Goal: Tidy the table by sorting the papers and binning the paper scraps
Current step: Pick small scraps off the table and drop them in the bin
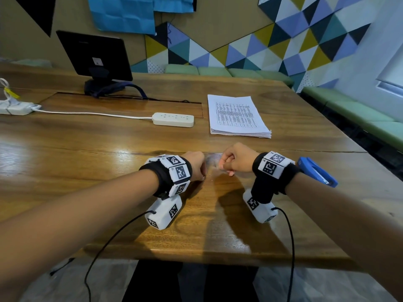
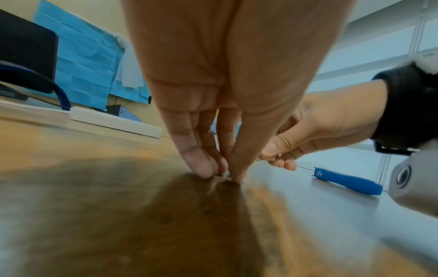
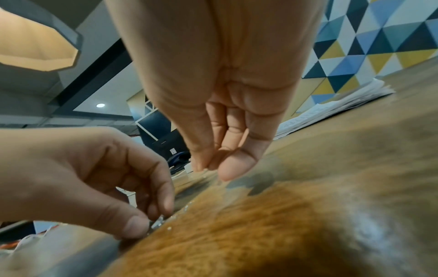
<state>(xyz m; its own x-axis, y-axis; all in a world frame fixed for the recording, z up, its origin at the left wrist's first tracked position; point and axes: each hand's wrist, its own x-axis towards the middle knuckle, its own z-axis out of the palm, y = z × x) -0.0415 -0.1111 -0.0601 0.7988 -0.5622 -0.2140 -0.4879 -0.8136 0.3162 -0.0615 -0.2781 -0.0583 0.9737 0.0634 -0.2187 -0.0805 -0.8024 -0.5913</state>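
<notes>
A neat stack of printed papers [image 1: 237, 115] lies on the wooden table [image 1: 87, 149], beyond both hands; its edge also shows in the right wrist view [image 3: 331, 108]. Tiny shiny scraps [image 3: 157, 223] are scattered on the wood between the hands. My left hand [image 1: 204, 174] has its fingertips down on the table and pinches at these scraps [image 2: 222, 175]. My right hand [image 1: 224, 168] hovers just right of it with fingers curled and thumb against them [image 3: 213, 168]. Nothing shows between the right fingers.
A blue staple remover [image 1: 316, 171] lies on the table right of my right wrist. A white power strip [image 1: 173, 119] with its cord sits left of the papers, and a black monitor [image 1: 93, 54] stands at the back left. The table's near edge is just below my forearms.
</notes>
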